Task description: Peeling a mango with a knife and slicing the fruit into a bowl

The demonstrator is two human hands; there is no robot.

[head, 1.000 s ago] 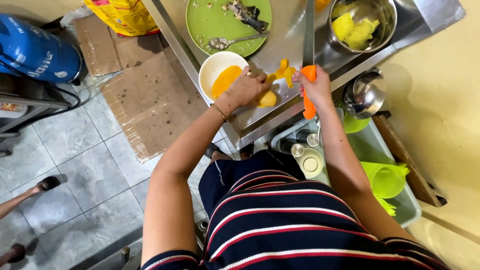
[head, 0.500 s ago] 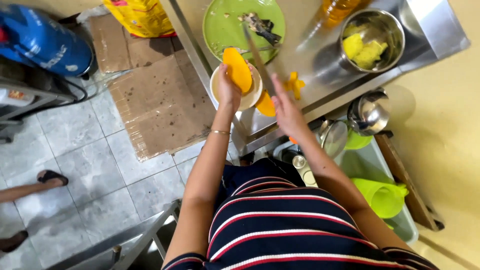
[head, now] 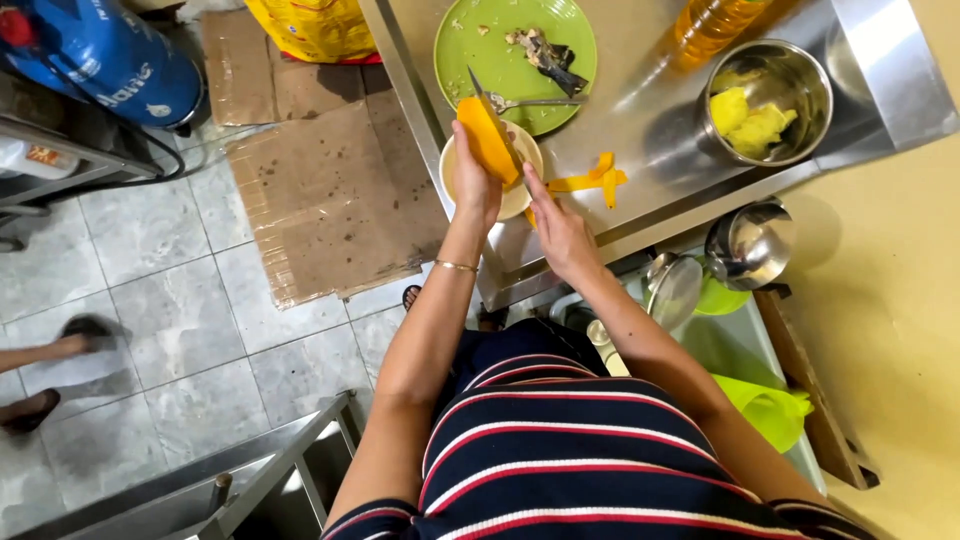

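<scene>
My left hand (head: 474, 178) holds a peeled orange mango (head: 486, 139) over a white bowl (head: 517, 196) on the steel counter (head: 640, 110). A knife (head: 496, 122) is gripped by my right hand (head: 558, 228), its blade laid along the fruit's right side. Yellow peel strips (head: 592, 179) lie on the counter just right of the bowl. Behind the bowl sits a green plate (head: 503, 52) with a spoon (head: 535, 101) and dark scraps.
A steel bowl of yellow fruit pieces (head: 764, 104) and an oil bottle (head: 714, 21) stand at the back right. Pots and green plasticware (head: 760, 405) sit on a lower shelf. Cardboard (head: 330, 190) covers the tiled floor; a blue gas cylinder (head: 95, 55) is left. Another person's feet (head: 60, 350) are at far left.
The mango has been lifted off the counter and is held upright over the white bowl. My right hand brought the knife against it.
</scene>
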